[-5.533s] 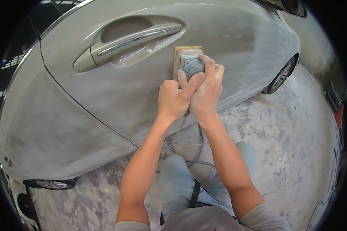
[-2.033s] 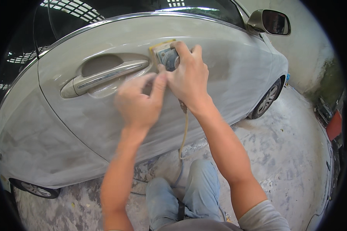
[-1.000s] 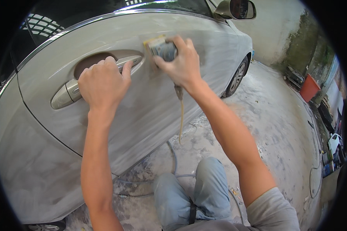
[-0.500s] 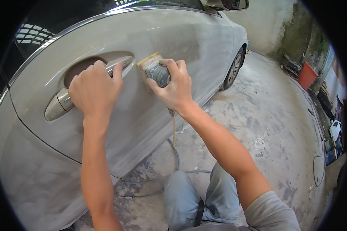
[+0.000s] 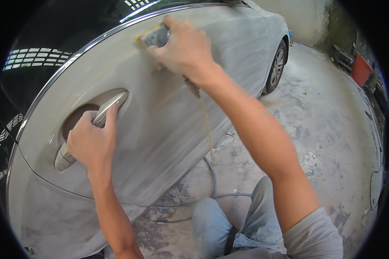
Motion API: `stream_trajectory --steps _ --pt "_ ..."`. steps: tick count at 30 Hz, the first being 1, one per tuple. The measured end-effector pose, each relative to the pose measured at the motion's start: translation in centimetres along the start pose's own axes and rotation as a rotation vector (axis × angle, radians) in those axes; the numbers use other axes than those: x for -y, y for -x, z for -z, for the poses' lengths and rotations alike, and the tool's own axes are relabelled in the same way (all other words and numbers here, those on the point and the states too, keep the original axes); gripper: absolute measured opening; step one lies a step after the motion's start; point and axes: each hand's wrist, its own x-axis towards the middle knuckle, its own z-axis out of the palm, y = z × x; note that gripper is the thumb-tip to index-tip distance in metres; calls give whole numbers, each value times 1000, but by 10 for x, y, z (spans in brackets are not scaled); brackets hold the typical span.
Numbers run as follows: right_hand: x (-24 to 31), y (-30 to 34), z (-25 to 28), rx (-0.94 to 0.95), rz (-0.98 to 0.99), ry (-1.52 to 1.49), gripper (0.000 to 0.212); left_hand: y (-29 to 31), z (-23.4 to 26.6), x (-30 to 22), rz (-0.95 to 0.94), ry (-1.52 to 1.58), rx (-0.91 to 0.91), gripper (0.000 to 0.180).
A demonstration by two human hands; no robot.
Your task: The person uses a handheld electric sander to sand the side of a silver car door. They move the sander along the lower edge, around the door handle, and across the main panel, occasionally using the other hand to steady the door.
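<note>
Since half a second ago, the boxy grey-blue handheld sander (image 5: 155,38) with a yellow-edged pad has been travelling up the dull silver-beige car door (image 5: 168,116), and is now sitting higher than the long, pale door handle (image 5: 116,100), near the shiny chrome window strip (image 5: 89,46). At the left, a dark glass window (image 5: 34,80) is reflecting a white grid; next to it, the door handle is jutting out of its oval recess, below and left of the sander. A thin tan hose (image 5: 206,123) is hanging below the right wrist, and a thicker blue-grey hose (image 5: 234,194) is looping across the stained grey floor (image 5: 333,172), beyond the pale blue jeans (image 5: 212,224). Farther right, a spoked, black-tyred wheel (image 5: 277,67) is showing, and a red tapered bucket (image 5: 361,70) is standing near the rim of the view. Of the hands, the left hand (image 5: 91,144) is closing around the handle, thumb lying along its front. Up and right of it, well apart, the right hand (image 5: 186,48) is wrapping around the sander's body, its outline blurred.
</note>
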Motion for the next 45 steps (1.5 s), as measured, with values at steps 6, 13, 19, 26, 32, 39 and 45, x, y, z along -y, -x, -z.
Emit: stream_trajectory --steps 6,13,19,26,32,39,45 --pt "-90 -59 31 129 -105 -23 67 -1 -5 -11 -2 -111 -76 61" --pt "-13 -29 18 107 57 -43 57 0 -4 -18 18 -147 -80 63" --pt "30 -33 30 372 265 -253 50 -1 3 -22 45 -125 -26 63" --pt "-97 -69 30 171 139 -201 49 -3 3 -27 160 -144 57 64" --pt "-204 -113 59 209 -94 -247 30 -1 -1 -34 120 -252 40 69" --pt "-189 -66 45 25 -68 -16 61 1 -2 -44 126 -361 29 72" --pt "-64 12 27 147 36 -246 53 1 1 -35 73 -306 41 71"
